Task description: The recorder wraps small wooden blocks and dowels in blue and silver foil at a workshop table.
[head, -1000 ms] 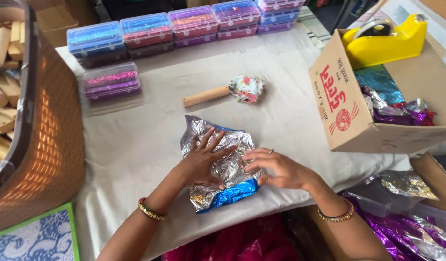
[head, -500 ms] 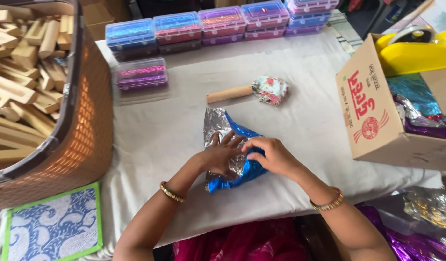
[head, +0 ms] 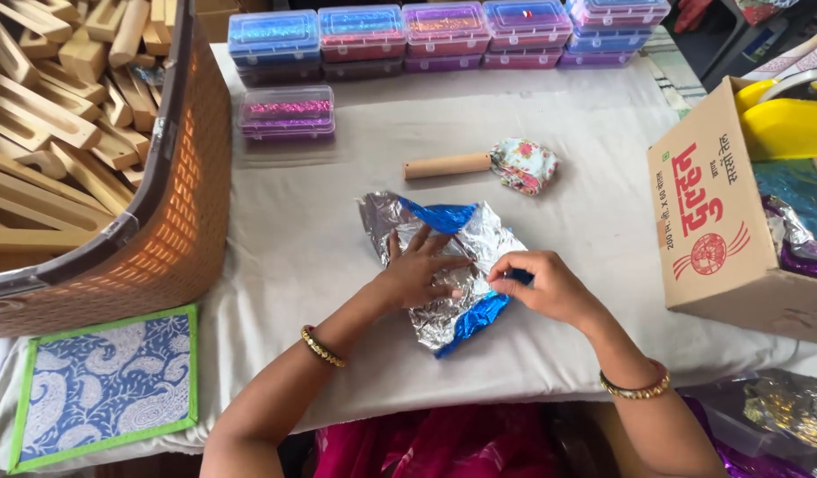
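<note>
A woven basket [head: 174, 230], cut off at the left edge, holds wooden blocks [head: 46, 115]. At mid-desk [head: 293, 248] the left hand [head: 419, 270] lies flat, fingers spread, on the silver-and-blue foil sheet [head: 448, 235]; whatever it wraps stays hidden. The right hand [head: 541, 285] pinches the foil's edge. A cardboard box [head: 718, 230], cropped at right, holds crumpled foil.

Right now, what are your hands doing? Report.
Left hand flat on foil sheet. Right hand pinching its blue edge. Wooden-handled tool lies beyond, apart.

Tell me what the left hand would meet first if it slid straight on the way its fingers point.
Probably nothing close: the left hand points up-table across the foil, and the cloth beyond looks free until the boxes.
</note>
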